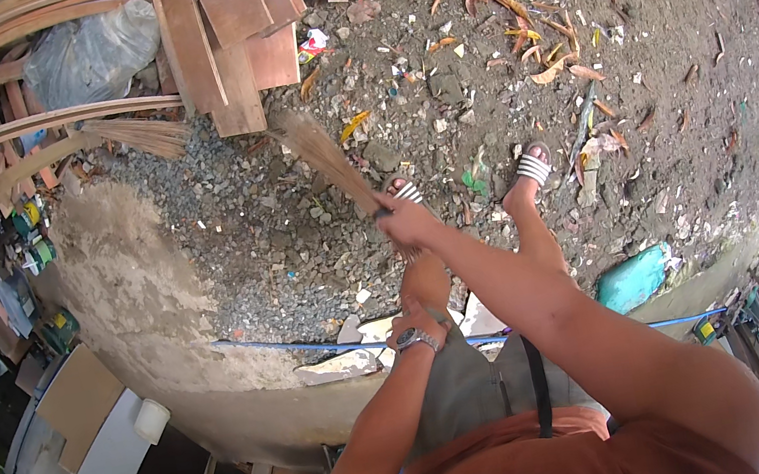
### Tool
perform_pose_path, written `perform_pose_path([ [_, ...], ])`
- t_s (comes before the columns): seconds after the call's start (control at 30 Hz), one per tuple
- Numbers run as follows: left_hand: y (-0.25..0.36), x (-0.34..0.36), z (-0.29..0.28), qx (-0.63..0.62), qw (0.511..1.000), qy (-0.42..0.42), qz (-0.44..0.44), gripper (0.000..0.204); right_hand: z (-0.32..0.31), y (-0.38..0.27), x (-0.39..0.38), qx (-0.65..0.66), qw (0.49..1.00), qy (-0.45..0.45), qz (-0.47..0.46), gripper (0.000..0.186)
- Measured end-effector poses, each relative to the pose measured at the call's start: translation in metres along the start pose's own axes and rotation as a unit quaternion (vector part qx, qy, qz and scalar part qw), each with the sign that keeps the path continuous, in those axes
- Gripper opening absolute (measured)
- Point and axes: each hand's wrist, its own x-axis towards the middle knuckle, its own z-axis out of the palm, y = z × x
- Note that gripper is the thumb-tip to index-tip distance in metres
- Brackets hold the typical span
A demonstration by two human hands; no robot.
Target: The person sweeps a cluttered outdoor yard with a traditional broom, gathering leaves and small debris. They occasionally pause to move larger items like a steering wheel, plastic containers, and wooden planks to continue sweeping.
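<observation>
My right hand (407, 222) is closed around the bound part of a stick broom (331, 162). Its thin brown bristles fan out forward and to the left, their tips near the gravel beside some wooden boards. A short end of the sticks shows below my fist. My left hand (415, 324), with a metal watch (408, 339) on its wrist, lies against my left leg by the hem of the grey shorts, holding nothing that I can see. Fallen leaves (511, 5), small stones and bits of litter cover the dirt around the broom and my sandalled feet.
Wooden boards (223, 11) are piled at the far left, with a grey plastic bag (93, 54) and another bundle of sticks (136, 136). Behind me run a low concrete wall (228, 416) and a blue pipe (308, 347). A teal piece (636, 278) leans at the right.
</observation>
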Motion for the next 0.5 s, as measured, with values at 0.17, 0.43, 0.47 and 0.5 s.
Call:
perform_pose_path([
  [0.17,-0.005,0.0,0.0,-0.007,1.0,-0.004,-0.006,0.11,-0.048,-0.023,0.008,0.304,0.936,0.156,0.09,0.069],
  [0.43,-0.007,0.003,-0.005,0.006,1.0,-0.006,0.015,0.107,-0.027,-0.044,-0.026,0.431,0.898,0.07,0.055,0.076],
  [0.47,-0.007,0.003,-0.005,0.009,1.0,-0.014,0.016,0.106,-0.028,-0.055,-0.008,0.449,0.893,0.016,0.032,0.075],
  [0.5,-0.008,0.004,-0.004,-0.002,1.0,-0.013,0.012,0.106,-0.032,-0.066,0.012,0.457,0.886,-0.045,0.064,0.074],
])
